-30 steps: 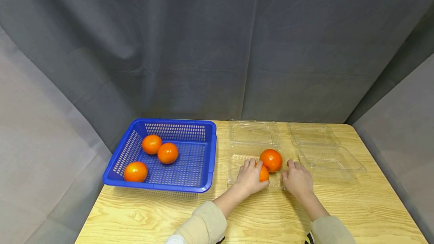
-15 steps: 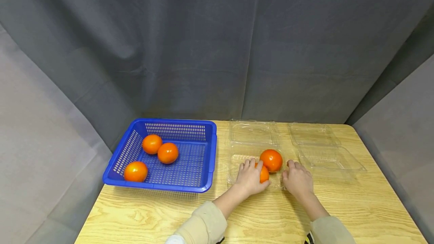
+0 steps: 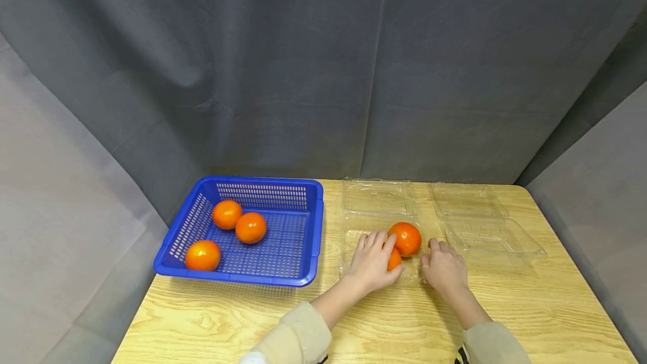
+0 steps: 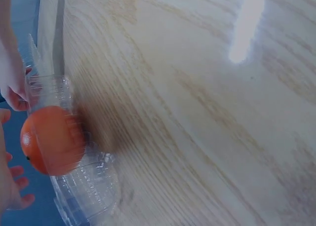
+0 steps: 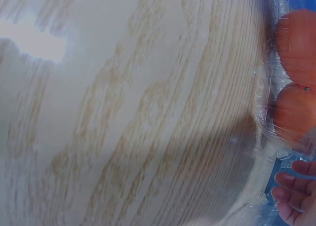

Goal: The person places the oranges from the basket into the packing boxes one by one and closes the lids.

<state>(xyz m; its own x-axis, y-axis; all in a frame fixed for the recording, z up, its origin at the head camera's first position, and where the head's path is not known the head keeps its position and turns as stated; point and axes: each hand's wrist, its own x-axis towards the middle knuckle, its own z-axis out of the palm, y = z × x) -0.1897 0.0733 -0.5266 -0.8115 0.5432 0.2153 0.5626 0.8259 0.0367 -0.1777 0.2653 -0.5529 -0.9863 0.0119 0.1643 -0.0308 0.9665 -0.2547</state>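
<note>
Two glossy oranges sit in the base of a clear hinged clamshell box (image 3: 380,195), its lid lying back. The farther orange (image 3: 406,239) is fully visible; the nearer orange (image 3: 394,259) is partly covered by my left hand (image 3: 373,265). In the left wrist view, the left fingers (image 4: 19,186) are spread and stand off from an orange (image 4: 54,139). At the box's right edge is my right hand (image 3: 446,269), its fingers (image 5: 291,186) loosely bent beside the clear plastic wall in the right wrist view, with nothing between them.
A blue perforated basket (image 3: 315,229) stands to the left with three oranges inside, one orange (image 3: 203,255) near its front corner. Another clear clamshell (image 3: 495,235) lies unfolded on the right of the wooden table (image 3: 404,330). A grey curtain (image 3: 303,72) hangs behind.
My left hand has shifted slightly upward and its fingers have come loose from the nearer orange. The right hand, both boxes and the basket have stayed in place.
</note>
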